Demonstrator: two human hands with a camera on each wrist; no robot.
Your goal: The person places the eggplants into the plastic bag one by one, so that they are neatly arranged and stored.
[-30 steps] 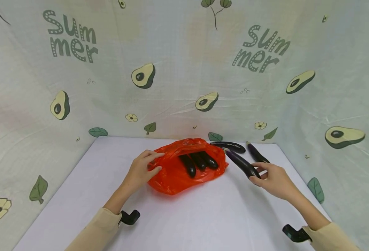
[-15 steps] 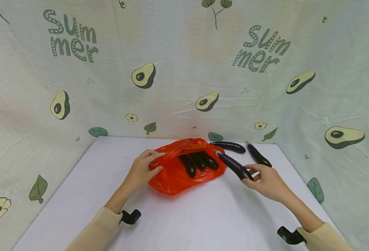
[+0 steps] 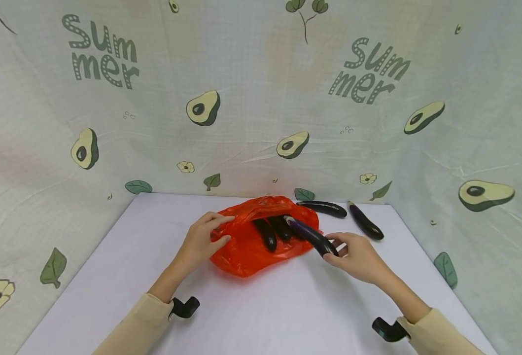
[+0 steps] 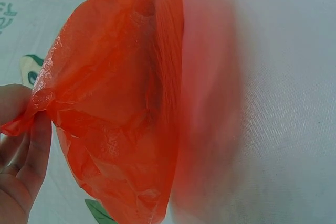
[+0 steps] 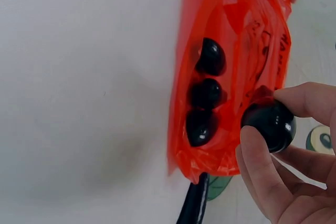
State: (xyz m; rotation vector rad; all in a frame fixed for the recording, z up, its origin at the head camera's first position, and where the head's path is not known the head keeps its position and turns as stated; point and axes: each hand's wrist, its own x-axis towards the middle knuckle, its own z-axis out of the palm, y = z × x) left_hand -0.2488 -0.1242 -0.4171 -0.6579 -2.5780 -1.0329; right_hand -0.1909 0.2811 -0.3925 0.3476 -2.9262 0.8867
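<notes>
A red plastic bag [image 3: 243,254] lies on its side at mid-table, its mouth facing the person. My left hand [image 3: 200,239] pinches the bag's left edge between thumb and fingers; the left wrist view shows the gathered film in the left hand [image 4: 26,156]. Inside the bag lie three eggplants, among them a left one [image 3: 267,235] and a middle one [image 3: 280,229]. With thumb and fingertips my right hand [image 3: 354,259] grips another eggplant [image 3: 311,236] by its blunt end. Its stem end points into the bag's mouth, over the rightmost bagged eggplant [image 5: 201,127].
Behind the bag's right side lies one loose eggplant [image 3: 325,208], and another eggplant [image 3: 365,222] lies farther right. A white table [image 3: 261,315] carries everything. Printed cloth [image 3: 252,74] walls its back and sides.
My right hand has moved left with its eggplant, bringing the stem end from beside the bag to inside its mouth. The left hand keeps its hold on the bag, nearly still.
</notes>
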